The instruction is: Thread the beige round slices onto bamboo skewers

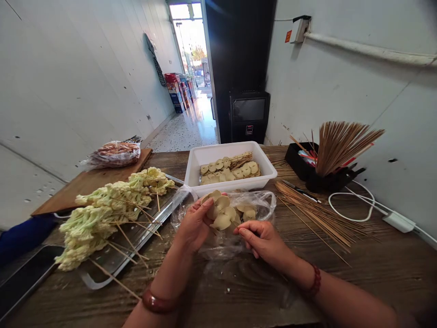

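Note:
My left hand [194,225] is closed on several thin, round, pale-yellow slices [222,218] that look like potato. My right hand [262,239], fingers pinched, holds a thin bamboo skewer [235,223] at the slices' right side; how far its tip goes into them I cannot make out. Under and behind both hands lies a clear plastic bag [268,200] with more of the same slices [248,213] in it. Just beyond the bag stands a white plastic tub [232,186] holding rows of skewered slices [246,171].
Skewered cauliflower [112,205] rests on a metal tray [150,237] at the left, before a wooden board [85,187] with a bagged bundle [118,152]. Loose skewers [317,214] lie at the right, near a black holder [329,182] full of skewers and a white cable [355,219].

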Demonstrator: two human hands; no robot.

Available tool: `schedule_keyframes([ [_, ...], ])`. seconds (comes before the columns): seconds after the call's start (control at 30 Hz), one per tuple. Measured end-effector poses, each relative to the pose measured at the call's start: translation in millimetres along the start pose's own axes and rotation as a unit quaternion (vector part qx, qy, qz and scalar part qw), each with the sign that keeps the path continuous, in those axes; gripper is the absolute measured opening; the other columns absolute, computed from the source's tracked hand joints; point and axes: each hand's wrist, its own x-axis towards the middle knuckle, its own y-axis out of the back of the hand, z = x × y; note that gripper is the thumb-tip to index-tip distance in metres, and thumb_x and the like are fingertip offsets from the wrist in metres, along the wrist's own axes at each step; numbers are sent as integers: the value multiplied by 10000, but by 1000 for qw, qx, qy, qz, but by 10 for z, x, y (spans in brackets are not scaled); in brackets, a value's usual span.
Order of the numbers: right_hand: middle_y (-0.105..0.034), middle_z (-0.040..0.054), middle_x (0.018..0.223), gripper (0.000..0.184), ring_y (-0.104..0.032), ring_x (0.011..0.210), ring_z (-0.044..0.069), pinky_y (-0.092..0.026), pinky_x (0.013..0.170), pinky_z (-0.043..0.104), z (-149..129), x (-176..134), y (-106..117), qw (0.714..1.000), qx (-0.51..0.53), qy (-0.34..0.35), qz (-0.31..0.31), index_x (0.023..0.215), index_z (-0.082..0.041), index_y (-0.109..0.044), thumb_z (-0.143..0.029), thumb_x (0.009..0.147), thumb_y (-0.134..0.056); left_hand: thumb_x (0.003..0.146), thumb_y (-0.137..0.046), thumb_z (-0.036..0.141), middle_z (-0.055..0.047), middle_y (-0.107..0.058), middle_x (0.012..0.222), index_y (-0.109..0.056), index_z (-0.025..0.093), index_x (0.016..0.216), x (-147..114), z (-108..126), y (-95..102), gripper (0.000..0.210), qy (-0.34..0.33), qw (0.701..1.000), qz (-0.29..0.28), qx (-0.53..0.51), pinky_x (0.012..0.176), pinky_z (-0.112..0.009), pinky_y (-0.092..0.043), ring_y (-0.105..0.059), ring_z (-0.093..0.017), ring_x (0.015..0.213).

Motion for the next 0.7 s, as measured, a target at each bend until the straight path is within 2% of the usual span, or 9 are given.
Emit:
schedule_keyframes([
  [0.2, -526, -44, 504, 398, -408, 337, 47, -307, 358, 169, 31, 14, -8, 1000, -18, 9, 10, 869, -123, -737, -491, 843, -589, 779, -745, 350, -136, -762, 940, -735, 100, 995, -11, -19, -52, 330, 1, 1000, -3, -15, 737, -329, -578, -713, -261, 867],
  [0.4, -529, -36, 501, 359, -423, 347, 54, -305, 375, 180, 43, 7, -36, 999, -49, 11, 19, 837, -125, -739, -445, 865, -578, 700, -815, 327, -119, -763, 860, -743, 94, 922, 14, -65, -61, 329, 9, 1000, 10, -12, 660, -286, -575, -715, -234, 774],
  [0.7, -546, -22, 506, 348, -410, 348, 58, -294, 373, 186, 58, 28, -48, 997, -61, 28, 36, 803, -123, -732, -424, 862, -567, 688, -824, 344, -102, -762, 808, -748, 104, 877, 25, -115, -90, 314, 4, 1000, 16, -15, 611, -256, -566, -707, -203, 693],
])
